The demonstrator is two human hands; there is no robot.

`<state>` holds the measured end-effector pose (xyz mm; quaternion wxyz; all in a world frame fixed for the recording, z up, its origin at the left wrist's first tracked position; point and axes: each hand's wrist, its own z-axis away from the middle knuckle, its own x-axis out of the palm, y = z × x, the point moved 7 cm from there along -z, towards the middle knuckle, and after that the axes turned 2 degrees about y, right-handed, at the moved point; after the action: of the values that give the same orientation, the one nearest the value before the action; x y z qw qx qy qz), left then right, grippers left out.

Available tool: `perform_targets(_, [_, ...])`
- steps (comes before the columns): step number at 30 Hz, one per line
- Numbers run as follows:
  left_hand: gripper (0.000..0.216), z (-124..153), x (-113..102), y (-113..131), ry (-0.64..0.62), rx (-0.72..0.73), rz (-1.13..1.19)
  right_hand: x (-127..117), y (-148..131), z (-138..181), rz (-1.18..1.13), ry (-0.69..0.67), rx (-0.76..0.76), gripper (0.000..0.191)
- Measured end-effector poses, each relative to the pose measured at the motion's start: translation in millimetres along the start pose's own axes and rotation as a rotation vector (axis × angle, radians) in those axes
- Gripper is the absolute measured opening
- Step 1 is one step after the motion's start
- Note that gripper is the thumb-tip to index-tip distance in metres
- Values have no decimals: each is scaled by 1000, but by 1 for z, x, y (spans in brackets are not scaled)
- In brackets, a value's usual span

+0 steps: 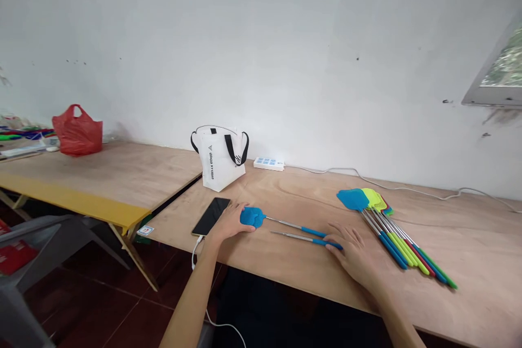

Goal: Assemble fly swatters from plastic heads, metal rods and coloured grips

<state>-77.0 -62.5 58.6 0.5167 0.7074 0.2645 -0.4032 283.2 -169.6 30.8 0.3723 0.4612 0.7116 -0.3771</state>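
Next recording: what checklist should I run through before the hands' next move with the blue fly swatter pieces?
1. Left hand touching blue swatter head: ok.
2. Left fingers closed around it: cannot tell.
3. Right hand lying flat at second rod's blue handle: ok.
4. Phone clear of left hand: not ok, right beside it.
5. Swatter pile apart from right hand: ok.

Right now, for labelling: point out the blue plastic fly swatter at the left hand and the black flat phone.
blue plastic fly swatter (253,218), head view, on its mesh head.
black flat phone (211,215), head view, middle of its screen.
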Motion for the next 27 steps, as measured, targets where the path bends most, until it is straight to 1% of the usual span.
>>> perform_targets(3, [86, 0, 1, -4, -28, -26, 47, -10, 20, 5, 59, -1, 52, 26])
perform_targets(5, [85, 0, 4, -5, -82, -20, 75, -16, 20, 6, 105, 2, 70, 29])
perform_targets(6, [85, 0, 6, -6, -106, -13, 84, -17, 15, 6, 114, -1, 63, 31])
perform_targets(8, [86, 0, 7, -6, -127, 5, 87, -15, -5, 5, 100, -16, 13, 33])
perform_targets(12, [94, 1, 4, -3, -112, 31, -3, -1, -53, -1, 52, -3, -88, 29])
perform_targets(14, [95, 3, 0, 4, -94, 39, -31, 5, -67, -4, 34, 27, -99, 24])
perform_targets(16, [91, 6, -6, 14, -60, 53, -31, 8, -74, -6, 8, 61, -102, 22])
perform_targets(18, [85, 9, -14, 30, -16, 97, -29, 8, -77, -7, -28, 76, -124, 22])
perform_targets(20, [80, 14, -21, 50, 38, 175, -34, 5, -78, -8, -84, 63, -141, 21])
perform_targets(22, [79, 19, -26, 70, 87, 260, -36, -1, -75, -10, -158, 39, -106, 23])
perform_targets(24, [80, 24, -28, 90, 124, 329, -38, -11, -70, -12, -246, 45, -42, 26])
perform_targets(27, [83, 35, -31, 117, 160, 428, -39, -40, -68, -11, -348, 164, -25, 31])
